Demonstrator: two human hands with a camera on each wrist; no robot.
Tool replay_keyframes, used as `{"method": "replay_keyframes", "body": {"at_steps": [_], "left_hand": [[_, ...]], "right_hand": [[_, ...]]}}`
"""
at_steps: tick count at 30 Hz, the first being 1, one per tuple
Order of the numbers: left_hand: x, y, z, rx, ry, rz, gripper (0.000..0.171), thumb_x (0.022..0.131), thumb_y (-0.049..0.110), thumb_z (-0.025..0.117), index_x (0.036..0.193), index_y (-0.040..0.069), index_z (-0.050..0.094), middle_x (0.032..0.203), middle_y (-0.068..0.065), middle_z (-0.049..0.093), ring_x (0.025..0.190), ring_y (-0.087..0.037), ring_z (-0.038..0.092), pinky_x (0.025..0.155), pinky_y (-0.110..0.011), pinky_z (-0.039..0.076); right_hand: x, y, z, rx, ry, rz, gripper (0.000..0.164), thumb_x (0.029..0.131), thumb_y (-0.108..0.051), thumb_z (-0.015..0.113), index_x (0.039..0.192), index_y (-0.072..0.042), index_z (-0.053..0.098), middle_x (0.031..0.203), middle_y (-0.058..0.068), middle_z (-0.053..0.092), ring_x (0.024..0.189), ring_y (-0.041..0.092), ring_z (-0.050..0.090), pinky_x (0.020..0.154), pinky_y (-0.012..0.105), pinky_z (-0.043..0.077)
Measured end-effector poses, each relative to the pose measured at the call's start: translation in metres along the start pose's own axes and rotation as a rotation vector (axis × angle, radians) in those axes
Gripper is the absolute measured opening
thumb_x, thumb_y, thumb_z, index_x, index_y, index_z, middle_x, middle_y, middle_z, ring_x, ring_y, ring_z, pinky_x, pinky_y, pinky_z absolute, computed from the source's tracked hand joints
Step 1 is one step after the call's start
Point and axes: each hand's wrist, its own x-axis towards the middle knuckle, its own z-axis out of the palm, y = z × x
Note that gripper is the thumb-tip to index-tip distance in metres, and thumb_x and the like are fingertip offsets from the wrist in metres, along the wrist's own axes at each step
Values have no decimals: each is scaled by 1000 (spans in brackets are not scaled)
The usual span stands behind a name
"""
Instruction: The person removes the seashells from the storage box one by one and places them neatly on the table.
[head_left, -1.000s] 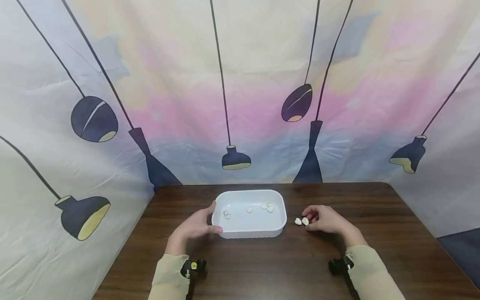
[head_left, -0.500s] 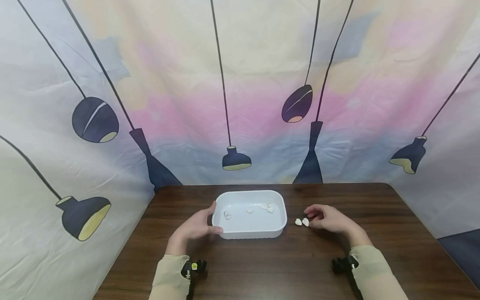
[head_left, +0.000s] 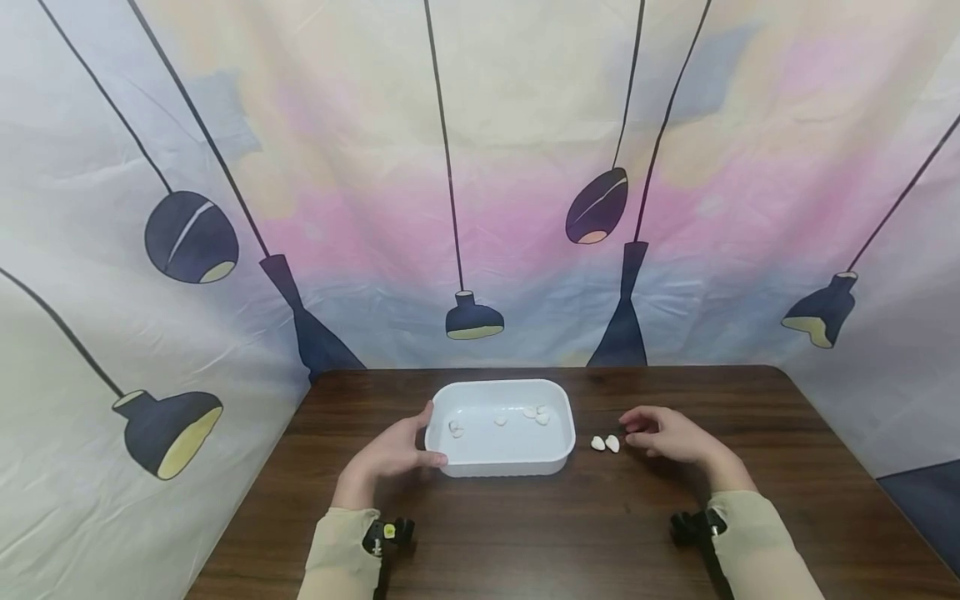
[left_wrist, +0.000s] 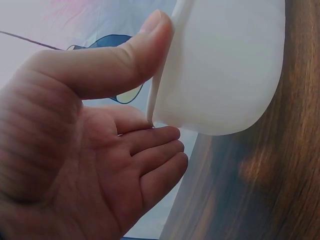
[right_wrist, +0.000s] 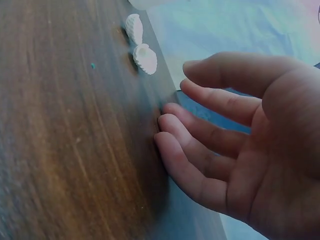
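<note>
Head view: left hand (head_left: 390, 452) pinches tray (head_left: 504, 469) end, likely to steady it; right hand (head_left: 675, 435), fingers loosely spread, holds nothing beside two shells (head_left: 612, 444), probably placed for reach.

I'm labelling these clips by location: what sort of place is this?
Probably a staged recording corner, though the wider room is out of view: a lamp-printed cloth hangs behind a wooden table, and a black device sits at each wrist.
</note>
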Motion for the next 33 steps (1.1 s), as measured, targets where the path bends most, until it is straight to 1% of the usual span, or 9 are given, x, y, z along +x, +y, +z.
{"method": "replay_keyframes", "body": {"at_steps": [3,7,10,13,17,21,24,27,33], "left_hand": [[-1,1,-1,-10,-1,-6,111,85,30,93,167,-3,25,169,-23,35,155,-41,36,122,-64,31],[0,0,-1,10,-3,4,110,85,30,92,166,-5,26,169,-24,35,155,-41,37,123,-62,32],[1,-1,0,22,-2,6,111,84,29,92,166,-6,26,168,-24,36,154,-41,38,122,-62,33],[1,-2,1,19,-3,8,111,84,29,93,166,-6,26,167,-25,37,153,-41,39,122,-62,33],[2,-3,2,13,-5,17,111,85,29,92,165,-7,25,168,-25,36,154,-41,39,122,-61,33],[2,-2,1,16,-3,16,110,85,28,92,165,-7,25,168,-25,36,154,-41,39,122,-61,33],[2,-1,1,13,-3,9,110,85,28,92,166,-6,25,168,-24,36,154,-40,38,123,-60,33],[2,-1,1,7,-2,8,110,85,29,92,166,-6,26,168,-24,35,154,-40,38,123,-60,33],[1,0,1,-9,-4,2,111,85,30,92,166,-5,25,169,-24,35,155,-40,37,123,-61,32]], "right_hand": [[1,1,-1,-38,26,-12,33,101,-15,74,129,1,69,114,10,71,95,22,68,76,38,62],[2,2,-2,-97,106,-61,27,102,-14,72,126,-1,72,107,7,72,85,18,67,72,34,59],[1,2,-3,-102,164,-90,25,103,-13,71,124,-1,73,104,5,74,83,18,68,71,33,58],[2,1,-4,-96,184,-112,26,103,-14,71,125,0,74,104,6,76,82,19,69,72,32,58],[5,-6,-2,-91,179,-152,27,103,-16,72,125,0,74,107,7,77,84,19,70,73,30,58],[8,-23,4,-55,168,-211,29,103,-17,73,126,1,73,115,12,77,93,17,70,78,29,59],[11,-41,14,-21,140,-262,30,103,-18,73,126,1,73,120,14,76,101,16,69,83,29,58],[14,-59,25,17,98,-292,30,103,-19,74,127,-1,74,122,13,76,106,17,69,87,27,56],[25,-86,48,80,47,-312,30,103,-18,73,127,0,73,122,16,74,102,22,68,82,28,59]]}}
